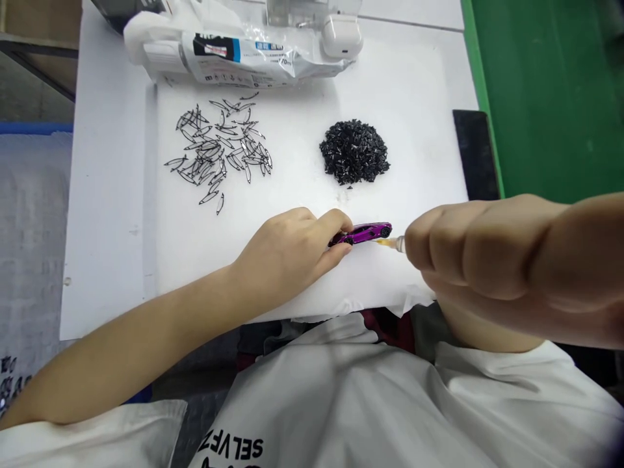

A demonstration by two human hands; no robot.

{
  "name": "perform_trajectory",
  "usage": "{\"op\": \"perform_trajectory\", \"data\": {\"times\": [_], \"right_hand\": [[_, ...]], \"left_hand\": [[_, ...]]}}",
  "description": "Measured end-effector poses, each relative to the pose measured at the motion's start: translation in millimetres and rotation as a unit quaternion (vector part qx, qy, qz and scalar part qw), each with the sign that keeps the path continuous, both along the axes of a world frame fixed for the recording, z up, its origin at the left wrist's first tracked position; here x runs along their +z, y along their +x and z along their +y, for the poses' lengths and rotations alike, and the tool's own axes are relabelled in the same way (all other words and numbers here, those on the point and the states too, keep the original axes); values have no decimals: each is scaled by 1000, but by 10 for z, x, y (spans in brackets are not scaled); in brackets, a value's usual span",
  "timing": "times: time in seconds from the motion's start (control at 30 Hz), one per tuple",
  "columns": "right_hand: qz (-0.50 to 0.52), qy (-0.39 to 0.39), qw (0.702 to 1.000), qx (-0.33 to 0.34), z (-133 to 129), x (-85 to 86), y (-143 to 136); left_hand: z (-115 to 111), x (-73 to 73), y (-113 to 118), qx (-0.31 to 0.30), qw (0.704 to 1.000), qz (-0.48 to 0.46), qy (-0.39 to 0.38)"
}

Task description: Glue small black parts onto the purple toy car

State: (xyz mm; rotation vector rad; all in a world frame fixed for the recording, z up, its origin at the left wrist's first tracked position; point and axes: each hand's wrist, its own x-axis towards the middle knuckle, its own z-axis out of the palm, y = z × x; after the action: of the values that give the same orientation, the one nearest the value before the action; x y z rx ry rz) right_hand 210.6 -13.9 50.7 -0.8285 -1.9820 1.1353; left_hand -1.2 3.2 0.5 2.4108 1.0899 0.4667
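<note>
My left hand (292, 250) pinches the rear of a small purple toy car (364, 232) just above the white sheet (302, 195) near the table's front edge. My right hand (468, 250) is closed around a small applicator (392, 243) with a yellowish tip, which touches the car's front end. Further back lie a heap of tiny black parts (354, 153) and, to its left, a spread of thin black outline pieces (217, 153).
Plastic bags with printed labels (234, 52) and a white earbud case (341, 36) lie at the table's far edge. A black pad (475, 156) borders the sheet on the right, with a green surface (556, 91) beyond it.
</note>
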Motion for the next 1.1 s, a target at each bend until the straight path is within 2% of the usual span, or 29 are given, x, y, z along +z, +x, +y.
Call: {"op": "perform_trajectory", "data": {"times": [0.07, 0.17, 0.37, 0.57, 0.73, 0.93, 1.0, 1.1], "right_hand": [[131, -54, 989, 45, 39, 0, -153], [188, -60, 977, 78, 76, -33, -264], [142, -81, 985, 53, 41, -67, -226], [139, -75, 985, 71, 68, -27, -267], [112, -84, 986, 87, 96, -63, -230], [137, -62, 985, 87, 64, -67, -214], [91, -65, 991, 70, 38, -82, -179], [-83, -54, 995, -1, -3, -173, -42]], "left_hand": [[0, 1, 1, -2, 1000, 0, -1], [1, 3, 1, -3, 1000, -2, -5], [2, 11, 6, 1, 1000, 5, -9], [4, 13, 6, 1, 1000, 4, -13], [5, 17, 7, 2, 1000, 9, -11], [3, 25, 11, 1, 1000, 14, -15], [5, 29, 10, 2, 1000, 18, -17], [7, 32, 6, 0, 1000, 21, -14]]}}
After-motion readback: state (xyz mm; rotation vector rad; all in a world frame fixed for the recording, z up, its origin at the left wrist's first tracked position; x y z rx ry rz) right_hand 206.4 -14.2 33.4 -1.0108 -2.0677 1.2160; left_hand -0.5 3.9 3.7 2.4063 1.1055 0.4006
